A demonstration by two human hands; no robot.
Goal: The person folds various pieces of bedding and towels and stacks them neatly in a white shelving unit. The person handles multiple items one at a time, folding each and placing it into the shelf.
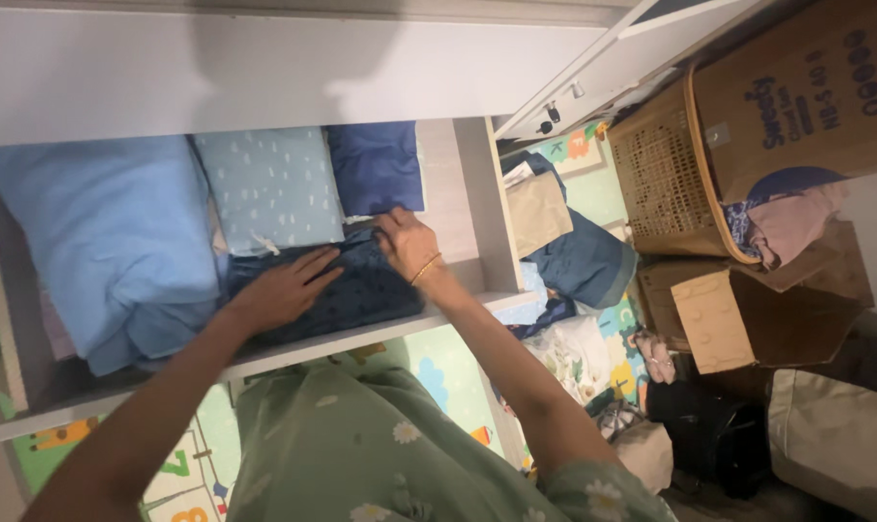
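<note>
A folded dark blue patterned cloth (361,290) lies at the front of a white shelf (380,333). My left hand (279,290) rests flat on its left part, fingers spread. My right hand (405,242), with a gold bangle on the wrist, presses on the cloth's far right corner. Behind the cloth lie a light blue spotted folded cloth (269,188) and a plain dark blue folded cloth (376,166). A large pale blue bundle (110,242) fills the left of the shelf.
A white cupboard door (613,63) stands open at the right. On the floor to the right are a woven laundry basket (666,179), cardboard boxes (748,309), loose clothes (579,256) and a colourful play mat (448,372).
</note>
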